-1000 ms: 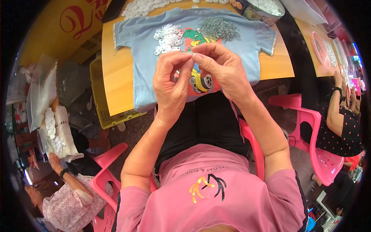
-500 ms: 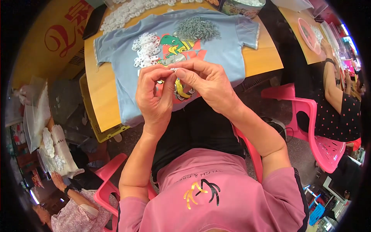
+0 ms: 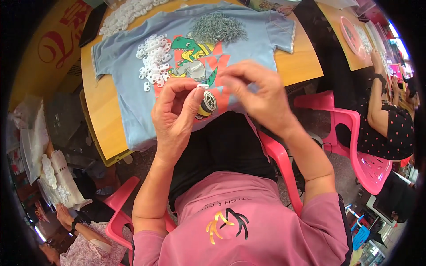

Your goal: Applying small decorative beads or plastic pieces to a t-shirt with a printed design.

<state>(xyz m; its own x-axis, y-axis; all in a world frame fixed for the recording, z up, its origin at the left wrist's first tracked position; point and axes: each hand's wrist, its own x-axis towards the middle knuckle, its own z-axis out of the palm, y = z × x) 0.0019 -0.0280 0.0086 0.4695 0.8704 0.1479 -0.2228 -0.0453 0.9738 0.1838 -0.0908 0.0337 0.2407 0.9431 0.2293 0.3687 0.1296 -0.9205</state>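
Between the thumb and forefinger of my left hand (image 3: 171, 111) is a small white plastic piece (image 3: 203, 86), held over the light blue T-shirt (image 3: 126, 88) with a dinosaur print. My right hand (image 3: 264, 95) hovers just to the right of it, apart from the piece. Motion smears its fingers, so I cannot see whether they hold anything. On the shirt's left side lies a heap of small white plastic parts with holes (image 3: 154, 55). A pile of small grey pieces (image 3: 218, 29) rests farther back on the shirt.
Many white rounded pieces (image 3: 128, 17) cover the table's (image 3: 306, 62) far edge, beside a dark flat object (image 3: 92, 25). A printed container (image 3: 277, 5) stands at the back right. Pink chairs (image 3: 355, 133) and co-workers at other tables are on both sides.
My right hand has let go of the white piece and moved off to the right. My left hand still pinches it. The whole view has shifted slightly.
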